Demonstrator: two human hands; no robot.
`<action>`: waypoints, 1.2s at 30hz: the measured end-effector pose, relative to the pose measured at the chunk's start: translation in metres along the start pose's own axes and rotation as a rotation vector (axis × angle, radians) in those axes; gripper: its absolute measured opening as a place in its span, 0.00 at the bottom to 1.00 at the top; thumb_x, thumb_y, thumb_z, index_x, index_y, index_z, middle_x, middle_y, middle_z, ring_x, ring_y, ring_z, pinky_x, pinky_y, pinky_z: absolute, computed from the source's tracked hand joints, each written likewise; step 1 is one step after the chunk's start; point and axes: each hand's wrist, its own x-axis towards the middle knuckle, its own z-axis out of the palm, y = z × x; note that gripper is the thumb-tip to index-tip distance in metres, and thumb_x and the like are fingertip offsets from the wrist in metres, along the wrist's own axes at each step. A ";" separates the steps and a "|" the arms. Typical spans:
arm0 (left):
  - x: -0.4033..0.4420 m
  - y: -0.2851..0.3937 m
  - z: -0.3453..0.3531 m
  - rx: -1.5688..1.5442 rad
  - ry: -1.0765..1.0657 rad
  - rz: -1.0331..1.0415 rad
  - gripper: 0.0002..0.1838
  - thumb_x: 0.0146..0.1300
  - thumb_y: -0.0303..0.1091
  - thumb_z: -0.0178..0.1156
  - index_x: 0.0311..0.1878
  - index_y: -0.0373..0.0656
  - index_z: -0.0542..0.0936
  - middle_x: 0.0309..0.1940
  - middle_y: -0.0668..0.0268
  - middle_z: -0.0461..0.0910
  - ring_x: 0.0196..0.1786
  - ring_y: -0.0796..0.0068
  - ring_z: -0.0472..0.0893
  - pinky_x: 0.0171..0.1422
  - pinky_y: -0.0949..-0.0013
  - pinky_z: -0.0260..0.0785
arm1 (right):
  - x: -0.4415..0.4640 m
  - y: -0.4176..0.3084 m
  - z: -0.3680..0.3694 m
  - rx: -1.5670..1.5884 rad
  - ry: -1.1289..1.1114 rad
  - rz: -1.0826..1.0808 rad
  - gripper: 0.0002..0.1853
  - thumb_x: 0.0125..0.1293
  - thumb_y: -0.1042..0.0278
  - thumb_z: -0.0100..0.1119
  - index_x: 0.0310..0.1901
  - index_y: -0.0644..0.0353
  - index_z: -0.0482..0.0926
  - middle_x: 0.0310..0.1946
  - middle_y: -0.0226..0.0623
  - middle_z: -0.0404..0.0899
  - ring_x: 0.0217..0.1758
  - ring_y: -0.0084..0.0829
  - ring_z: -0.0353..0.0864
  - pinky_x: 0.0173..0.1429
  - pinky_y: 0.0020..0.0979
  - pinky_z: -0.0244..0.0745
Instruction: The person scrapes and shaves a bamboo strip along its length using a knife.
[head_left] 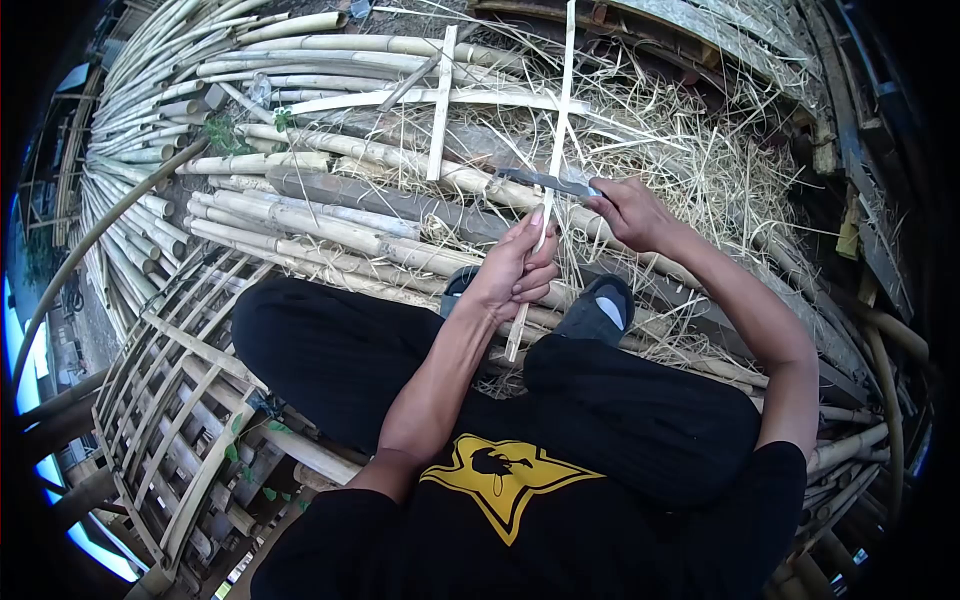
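Note:
My left hand (516,268) is closed around a long, pale bamboo strip (564,85). The strip runs from between my knees up to the top of the view. My right hand (632,215) grips the handle of a knife (550,181). Its dark blade points left and crosses the strip just above my left hand, touching or very near it; I cannot tell which. Another flat bamboo strip (441,105) lies on the poles to the left of the blade.
Bamboo poles (350,230) lie in rows before me, with more stacked at the upper left. Thin shavings (680,150) cover the ground at the upper right. A woven bamboo lattice (190,370) stands by my left knee. Sandals (597,311) show between my legs.

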 end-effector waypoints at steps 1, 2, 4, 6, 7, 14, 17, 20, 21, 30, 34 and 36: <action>-0.001 -0.003 0.001 -0.001 -0.001 -0.004 0.10 0.76 0.42 0.41 0.41 0.49 0.67 0.15 0.77 0.55 0.10 0.89 0.49 0.10 0.82 0.39 | 0.003 0.007 -0.003 -0.043 0.045 0.017 0.21 0.71 0.48 0.46 0.31 0.60 0.71 0.14 0.47 0.69 0.20 0.53 0.72 0.26 0.47 0.65; -0.001 -0.007 0.003 -0.013 0.002 -0.025 0.10 0.76 0.42 0.40 0.41 0.49 0.67 0.16 0.77 0.54 0.10 0.89 0.49 0.10 0.83 0.38 | 0.005 0.014 -0.009 -0.039 0.058 0.115 0.22 0.71 0.48 0.45 0.31 0.60 0.72 0.15 0.48 0.70 0.21 0.54 0.72 0.28 0.47 0.65; -0.001 -0.008 0.002 -0.007 0.015 -0.071 0.11 0.77 0.42 0.40 0.41 0.49 0.67 0.16 0.78 0.54 0.10 0.90 0.49 0.10 0.83 0.38 | 0.013 0.043 -0.025 -0.033 0.128 0.308 0.23 0.72 0.47 0.43 0.31 0.61 0.72 0.18 0.49 0.72 0.24 0.54 0.73 0.30 0.47 0.66; 0.000 -0.013 0.005 -0.012 -0.022 -0.093 0.11 0.76 0.42 0.40 0.41 0.49 0.67 0.16 0.78 0.54 0.10 0.90 0.49 0.10 0.83 0.39 | 0.012 0.067 -0.052 -0.150 0.140 0.390 0.25 0.73 0.46 0.41 0.32 0.62 0.73 0.20 0.51 0.74 0.26 0.54 0.74 0.33 0.48 0.66; 0.001 -0.014 0.007 -0.014 -0.049 -0.114 0.11 0.76 0.43 0.40 0.42 0.49 0.67 0.16 0.78 0.54 0.10 0.90 0.49 0.10 0.83 0.39 | 0.010 0.072 -0.066 -0.257 0.105 0.374 0.25 0.73 0.46 0.41 0.33 0.63 0.74 0.21 0.52 0.75 0.27 0.54 0.74 0.34 0.48 0.66; -0.015 -0.025 0.016 0.151 -0.136 -0.212 0.12 0.76 0.43 0.42 0.43 0.44 0.68 0.14 0.75 0.56 0.09 0.90 0.50 0.10 0.84 0.42 | -0.043 0.194 -0.126 -0.230 0.752 0.788 0.33 0.71 0.37 0.39 0.31 0.66 0.74 0.19 0.44 0.74 0.24 0.42 0.76 0.31 0.42 0.68; -0.003 -0.015 0.015 0.184 -0.025 -0.063 0.13 0.76 0.43 0.41 0.45 0.44 0.68 0.16 0.74 0.59 0.09 0.89 0.53 0.10 0.83 0.43 | -0.049 0.139 -0.111 0.793 0.867 0.925 0.27 0.67 0.33 0.46 0.25 0.49 0.65 0.13 0.17 0.54 0.10 0.12 0.51 0.14 0.20 0.45; 0.009 -0.020 0.008 0.164 0.082 0.016 0.13 0.76 0.44 0.41 0.46 0.44 0.67 0.16 0.73 0.60 0.09 0.88 0.53 0.10 0.83 0.44 | -0.042 0.084 -0.074 0.980 0.636 0.860 0.25 0.65 0.37 0.55 0.30 0.52 0.68 0.12 0.15 0.51 0.10 0.11 0.48 0.13 0.20 0.42; 0.012 -0.021 0.006 0.205 0.122 0.011 0.13 0.76 0.44 0.42 0.45 0.44 0.67 0.17 0.73 0.61 0.09 0.88 0.54 0.10 0.82 0.45 | -0.036 0.060 -0.062 1.045 0.530 0.847 0.25 0.65 0.37 0.55 0.32 0.55 0.70 0.12 0.16 0.51 0.10 0.11 0.48 0.13 0.20 0.43; 0.017 -0.035 0.005 0.552 0.217 0.120 0.18 0.76 0.48 0.42 0.42 0.42 0.70 0.20 0.70 0.72 0.14 0.84 0.69 0.17 0.81 0.61 | 0.022 -0.026 -0.011 0.951 0.265 0.668 0.17 0.66 0.53 0.61 0.28 0.56 0.71 0.12 0.16 0.58 0.11 0.11 0.54 0.15 0.21 0.49; 0.016 -0.045 -0.002 0.812 0.314 0.124 0.22 0.75 0.49 0.41 0.32 0.41 0.71 0.17 0.72 0.68 0.14 0.85 0.67 0.18 0.81 0.59 | 0.027 -0.011 -0.033 1.023 0.430 0.688 0.16 0.67 0.55 0.61 0.28 0.56 0.69 0.15 0.17 0.59 0.12 0.11 0.54 0.15 0.20 0.47; 0.020 -0.050 -0.011 0.871 0.306 0.178 0.23 0.75 0.50 0.41 0.30 0.42 0.70 0.15 0.73 0.66 0.14 0.86 0.65 0.18 0.80 0.56 | 0.026 -0.003 -0.042 1.026 0.479 0.674 0.18 0.67 0.52 0.60 0.28 0.56 0.68 0.15 0.18 0.59 0.12 0.12 0.55 0.14 0.21 0.49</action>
